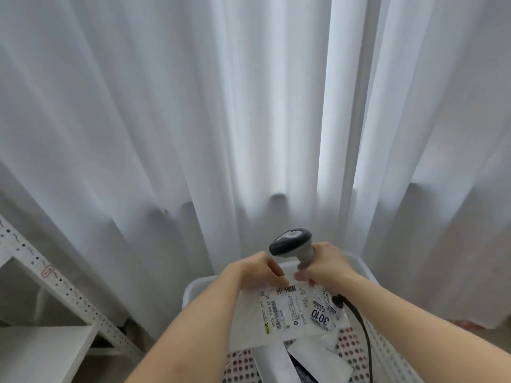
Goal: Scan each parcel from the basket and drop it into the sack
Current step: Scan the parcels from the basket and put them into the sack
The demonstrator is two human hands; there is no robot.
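The right hand (323, 265) clenches the scanner (293, 244) by its handle. The left hand (254, 269) pinches the white parcel (287, 313) at its top edge, label up, above the basket (367, 269), where 2 more parcels (318, 357) lie.

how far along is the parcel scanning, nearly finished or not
Not finished. In hand: the left hand holds a white parcel label-up over the basket, and the right hand grips the scanner. Left: more parcels lie in the basket. The sack is out of view, so what is already done cannot be told.
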